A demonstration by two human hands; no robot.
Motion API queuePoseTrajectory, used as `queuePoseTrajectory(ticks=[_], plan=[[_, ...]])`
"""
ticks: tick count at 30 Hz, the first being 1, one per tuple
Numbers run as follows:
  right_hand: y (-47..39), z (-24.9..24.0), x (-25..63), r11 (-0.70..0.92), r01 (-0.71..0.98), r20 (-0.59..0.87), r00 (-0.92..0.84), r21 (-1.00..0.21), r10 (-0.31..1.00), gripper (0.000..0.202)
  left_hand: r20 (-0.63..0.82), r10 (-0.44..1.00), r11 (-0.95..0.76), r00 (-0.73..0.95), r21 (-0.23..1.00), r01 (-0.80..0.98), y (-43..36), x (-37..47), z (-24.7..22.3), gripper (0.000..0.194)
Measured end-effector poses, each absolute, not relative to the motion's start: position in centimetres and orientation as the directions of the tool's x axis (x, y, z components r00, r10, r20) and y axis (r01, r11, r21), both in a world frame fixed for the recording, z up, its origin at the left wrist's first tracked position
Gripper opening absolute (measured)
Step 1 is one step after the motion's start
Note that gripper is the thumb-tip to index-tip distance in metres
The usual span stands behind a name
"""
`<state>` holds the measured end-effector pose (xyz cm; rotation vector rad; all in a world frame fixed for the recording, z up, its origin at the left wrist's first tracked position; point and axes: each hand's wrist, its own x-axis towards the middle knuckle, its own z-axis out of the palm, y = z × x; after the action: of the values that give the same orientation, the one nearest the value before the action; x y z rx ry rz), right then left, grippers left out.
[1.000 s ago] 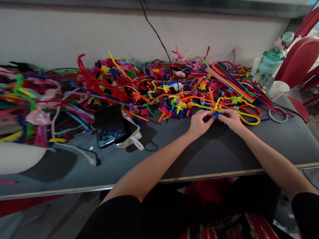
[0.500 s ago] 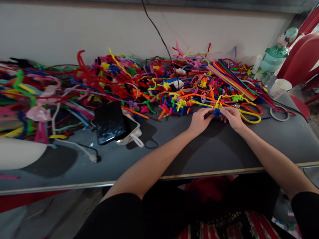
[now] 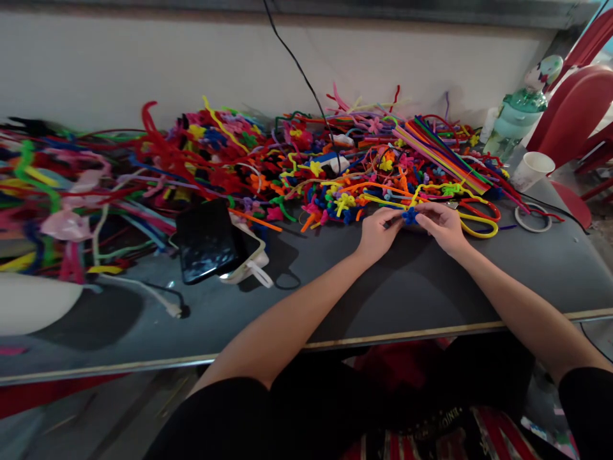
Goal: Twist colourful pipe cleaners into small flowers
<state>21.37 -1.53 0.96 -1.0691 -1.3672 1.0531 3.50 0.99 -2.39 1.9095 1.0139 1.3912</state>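
Between my two hands, just above the table's grey top, is a small blue pipe-cleaner flower (image 3: pixel 410 216). My left hand (image 3: pixel 380 231) pinches it from the left side. From the right, the fingers of my right hand (image 3: pixel 441 223) are closed on its other side, thumb and forefinger bent toward it. A yellow pipe cleaner (image 3: pixel 421 190) loops up right behind the flower; whether the two are joined I cannot tell. Scissors (image 3: pixel 480 225) with one red and one yellow handle loop lie just right of my right hand.
A heap of coloured pipe cleaners (image 3: pixel 268 166) runs along the wall. Left of my arms lie a black phone (image 3: pixel 205 243) and a white cable (image 3: pixel 143 291). To the right are a tape ring (image 3: pixel 532 218), a paper cup (image 3: pixel 534 169) and a green bottle (image 3: pixel 520 118). A black cord (image 3: pixel 297 61) hangs down.
The whole view has shifted slightly, so things appear a little farther left. My right hand's fingers have moved over the blue flower's top edge; both hands stay at it.
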Motion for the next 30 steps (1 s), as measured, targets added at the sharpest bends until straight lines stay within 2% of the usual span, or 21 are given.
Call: queuePoseTrajectory(ticks=[3, 5, 9, 12, 16, 20, 23, 26, 30], plan=[[-1.5, 0.9, 21.2, 0.130, 0.041, 0.126, -0.080, -0.991, 0.989, 0.051, 0.586, 0.797, -0.600, 0.145, 0.745, 0.292, 0.9, 3.3, -2.2, 0.014], [-1.3, 0.7, 21.3, 0.076, 0.083, 0.066, -0.112, -0.994, 0.992, 0.048, 0.630, 0.765, -0.631, 0.137, 0.687, 0.360, 0.7, 3.3, -1.9, 0.013], [-1.0, 0.1, 21.6, 0.129, 0.196, 0.119, -0.064, -0.972, 0.991, 0.040, 0.667, 0.726, -0.660, 0.165, 0.609, 0.440, -0.1, 3.5, -0.8, 0.018], [-0.9, -0.2, 21.7, 0.207, 0.308, 0.214, -0.013, -0.928, 0.977, 0.030, 0.601, 0.788, -0.584, 0.133, 0.663, 0.469, -0.8, 3.8, -0.2, 0.026], [-1.2, 0.1, 21.7, 0.341, 0.488, 0.359, -0.060, -0.804, 0.932, 0.021, 0.549, 0.828, -0.534, 0.113, 0.711, 0.458, -1.0, 3.9, -0.3, 0.028], [-1.8, 0.8, 21.6, 0.452, 0.579, 0.449, -0.161, -0.679, 0.879, 0.021, 0.414, 0.902, -0.432, 0.126, 0.870, 0.236, -0.2, 3.9, -1.4, 0.030], [-2.0, 1.0, 21.4, 0.488, 0.538, 0.465, -0.191, -0.687, 0.865, 0.023, 0.339, 0.924, -0.355, 0.176, 0.932, 0.070, 0.6, 3.7, -2.1, 0.031], [-1.9, 0.7, 21.3, 0.428, 0.437, 0.408, -0.144, -0.791, 0.902, 0.024, 0.338, 0.912, -0.343, 0.232, 0.939, -0.021, 0.9, 3.7, -2.1, 0.032], [-1.5, 0.3, 21.2, 0.301, 0.219, 0.291, -0.079, -0.928, 0.954, 0.030, 0.342, 0.890, -0.334, 0.301, 0.939, -0.081, 0.9, 3.8, -1.9, 0.036]])
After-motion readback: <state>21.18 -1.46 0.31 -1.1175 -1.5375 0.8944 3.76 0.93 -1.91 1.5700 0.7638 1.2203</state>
